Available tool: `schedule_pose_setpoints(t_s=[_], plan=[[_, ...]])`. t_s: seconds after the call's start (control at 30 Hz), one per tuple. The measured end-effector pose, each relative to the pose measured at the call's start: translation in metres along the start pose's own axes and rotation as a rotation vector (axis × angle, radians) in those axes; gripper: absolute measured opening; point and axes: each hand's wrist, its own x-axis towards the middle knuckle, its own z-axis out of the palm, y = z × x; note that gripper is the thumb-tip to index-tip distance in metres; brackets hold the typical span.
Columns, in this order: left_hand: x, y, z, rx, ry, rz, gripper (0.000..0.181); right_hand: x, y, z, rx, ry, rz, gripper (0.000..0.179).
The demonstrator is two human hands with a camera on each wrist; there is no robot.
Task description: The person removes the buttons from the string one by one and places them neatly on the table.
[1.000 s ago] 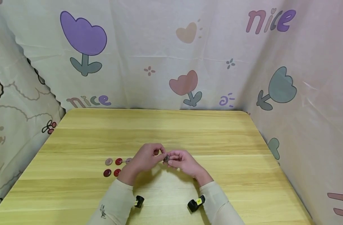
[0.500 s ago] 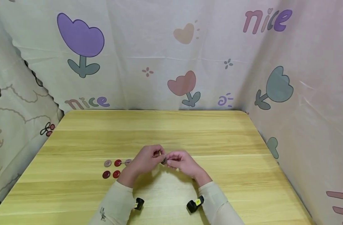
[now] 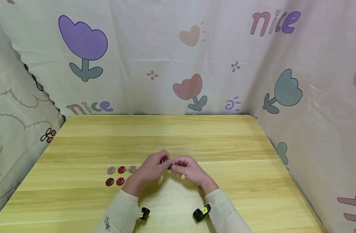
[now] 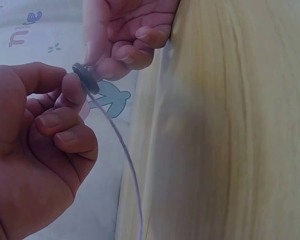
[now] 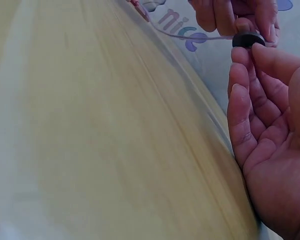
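In the head view my left hand [image 3: 153,166] and right hand [image 3: 189,168] meet over the table, with a small dark button [image 3: 170,166] between their fingertips. The left wrist view shows the button [image 4: 86,78] tilted, pinched at one side by the left thumb and forefinger. From the other side, the right thumb and forefinger pinch its edge; the right wrist view has the button [image 5: 248,39] right at these tips. A thin pale cord [image 4: 121,137] hangs from the button in a curve. Fingers partly hide where cord and button meet.
Left of my hands, several buttons lie on the wooden table [image 3: 224,139]: a pale pink one [image 3: 111,170], a dark red one [image 3: 109,182], a red one [image 3: 120,181], and another red one [image 3: 121,169] joined by cord to a mauve one [image 3: 132,169]. Printed curtains [image 3: 131,42] surround the table.
The dark button has turned more edge-on between the fingertips, and both hands have drawn slightly closer round it. The view itself has shifted a little; the buttons on the table stay put.
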Motion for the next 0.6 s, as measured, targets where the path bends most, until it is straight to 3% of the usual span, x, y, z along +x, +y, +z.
schedule_pose_setpoints(t_s=[0.17, 0.33, 0.6], plan=[[-0.0005, -0.0021, 0.0014, -0.030, -0.009, 0.009, 0.012, 0.0012, -0.0021, 0.0023, -0.010, 0.009, -0.005, 0.017], [-0.0022, -0.0039, 0.0004, -0.009, 0.030, 0.005, 0.010, 0.0018, -0.0028, 0.0031, -0.022, 0.031, 0.012, 0.020], [-0.0045, -0.0093, -0.0002, 0.127, 0.105, -0.006, 0.014, 0.0013, 0.0003, 0.0028, 0.025, 0.042, 0.018, 0.018]])
